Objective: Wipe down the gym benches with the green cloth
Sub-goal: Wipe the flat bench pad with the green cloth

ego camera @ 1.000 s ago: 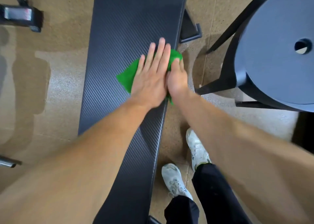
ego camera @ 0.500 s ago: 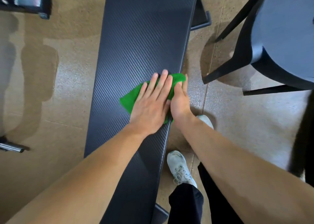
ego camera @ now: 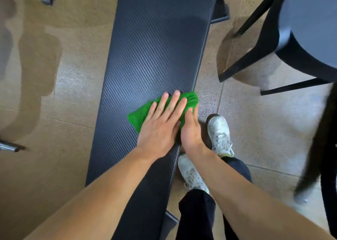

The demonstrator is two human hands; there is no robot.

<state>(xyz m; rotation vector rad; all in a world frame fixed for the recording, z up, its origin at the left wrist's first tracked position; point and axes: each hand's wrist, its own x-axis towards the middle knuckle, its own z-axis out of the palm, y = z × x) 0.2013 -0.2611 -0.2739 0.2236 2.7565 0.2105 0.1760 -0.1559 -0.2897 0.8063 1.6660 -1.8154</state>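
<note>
Bench [ego camera: 155,44] right edge: both hands pressing green cloth [ego camera: 138,116] flat.

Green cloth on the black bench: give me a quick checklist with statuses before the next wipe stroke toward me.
1. Green cloth flat on the black textured bench pad: ok.
2. Left hand spread flat on the cloth: ok.
3. Right hand at the pad's right edge, fingers on the cloth: ok.
4. Pad surface nearer the person free of objects: ok, only the forearms cross it.
5. White sneakers on the floor to the right, off the pad: ok.
6. Cloth damp or dry: cannot tell.
</note>
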